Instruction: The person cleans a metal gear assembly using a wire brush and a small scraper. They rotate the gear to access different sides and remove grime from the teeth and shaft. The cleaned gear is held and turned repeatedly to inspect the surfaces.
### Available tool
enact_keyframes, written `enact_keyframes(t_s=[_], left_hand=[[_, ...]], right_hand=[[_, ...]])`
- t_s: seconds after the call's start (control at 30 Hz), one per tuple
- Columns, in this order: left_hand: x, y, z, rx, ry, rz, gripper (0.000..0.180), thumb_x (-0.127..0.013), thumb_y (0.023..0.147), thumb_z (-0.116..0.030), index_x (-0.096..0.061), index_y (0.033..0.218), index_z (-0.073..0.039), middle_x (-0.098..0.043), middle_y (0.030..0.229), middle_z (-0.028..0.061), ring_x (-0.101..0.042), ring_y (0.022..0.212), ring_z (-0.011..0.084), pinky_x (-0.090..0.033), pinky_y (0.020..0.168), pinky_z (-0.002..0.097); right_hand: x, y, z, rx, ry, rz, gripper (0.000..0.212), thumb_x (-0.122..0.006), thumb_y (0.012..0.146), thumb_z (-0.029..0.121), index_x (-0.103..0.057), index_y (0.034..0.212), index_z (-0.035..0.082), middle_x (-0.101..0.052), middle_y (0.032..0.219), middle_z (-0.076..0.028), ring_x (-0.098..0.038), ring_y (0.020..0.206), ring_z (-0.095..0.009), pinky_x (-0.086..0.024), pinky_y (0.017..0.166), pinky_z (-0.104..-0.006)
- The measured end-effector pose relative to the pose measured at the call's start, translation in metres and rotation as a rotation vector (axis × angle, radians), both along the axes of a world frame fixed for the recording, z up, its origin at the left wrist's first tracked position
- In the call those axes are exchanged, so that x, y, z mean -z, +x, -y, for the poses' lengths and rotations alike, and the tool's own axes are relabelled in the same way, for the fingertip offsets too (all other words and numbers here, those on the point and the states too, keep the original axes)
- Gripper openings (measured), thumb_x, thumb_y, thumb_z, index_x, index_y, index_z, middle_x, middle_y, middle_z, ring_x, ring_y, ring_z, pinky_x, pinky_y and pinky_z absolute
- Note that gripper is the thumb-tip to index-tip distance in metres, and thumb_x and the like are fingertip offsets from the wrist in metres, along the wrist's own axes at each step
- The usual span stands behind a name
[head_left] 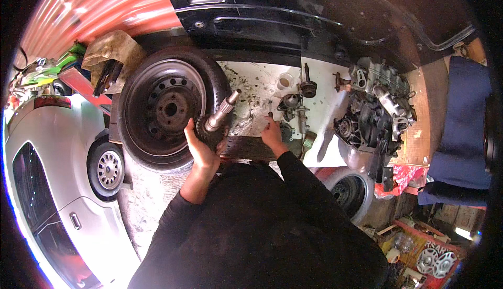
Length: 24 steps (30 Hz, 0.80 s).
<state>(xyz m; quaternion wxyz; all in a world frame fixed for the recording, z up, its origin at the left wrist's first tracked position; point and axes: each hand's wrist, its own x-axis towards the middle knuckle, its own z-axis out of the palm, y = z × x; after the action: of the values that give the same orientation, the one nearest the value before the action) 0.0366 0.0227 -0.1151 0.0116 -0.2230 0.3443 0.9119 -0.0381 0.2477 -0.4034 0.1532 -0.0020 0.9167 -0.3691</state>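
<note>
My left hand (201, 150) is closed around the dark gear end of a splined gear shaft (222, 112). The shaft's bright metal end points up and to the right, in front of the wheel. My right hand (273, 134) is over the workbench (246, 79), its fingers closed on a slim screwdriver (270, 112) with a dark handle and a thin tip pointing away from me. Just right of that hand lie greasy metal parts (290, 101). Behind them, a second gear shaft (308, 82) stands beside a small clear cup (285, 81).
A large wheel with its tire (170, 105) fills the bench's left side. An engine block (369, 116) sits at the right, with another tire (346, 192) below it. A white car (73, 184) stands at far left. Dark panels (251, 22) back the bench.
</note>
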Motion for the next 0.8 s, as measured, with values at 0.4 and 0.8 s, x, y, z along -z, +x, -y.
enact_keyframes(t_s=[0.4, 0.8], left_hand=[[0.042, -0.012, 0.0, -0.061, -0.139, 0.067, 0.061, -0.032, 0.1, -0.058, -0.066, 0.103, -0.008, -0.068, 0.085, 0.008, -0.06, 0.065, 0.0196, -0.044, 0.057, 0.0321], [0.005, -0.046, 0.012, 0.408, -1.498, -0.684, 0.054, -0.056, 0.095, -0.04, -0.058, 0.118, 0.008, -0.064, 0.093, 0.0297, -0.064, 0.079, 0.0468, -0.051, 0.072, 0.0455]], right_hand=[[-0.05, -0.011, 0.017, -0.091, -0.02, 0.247, 0.057, -0.059, 0.093, 0.033, -0.049, 0.136, -0.002, -0.058, 0.126, -0.03, -0.058, 0.114, -0.046, -0.048, 0.099, -0.0514], [-0.257, -0.013, -0.035, -0.661, -0.69, 0.637, 0.05, -0.042, 0.107, 0.045, -0.06, 0.131, 0.006, -0.065, 0.096, -0.009, -0.062, 0.08, -0.017, -0.053, 0.075, -0.0335]])
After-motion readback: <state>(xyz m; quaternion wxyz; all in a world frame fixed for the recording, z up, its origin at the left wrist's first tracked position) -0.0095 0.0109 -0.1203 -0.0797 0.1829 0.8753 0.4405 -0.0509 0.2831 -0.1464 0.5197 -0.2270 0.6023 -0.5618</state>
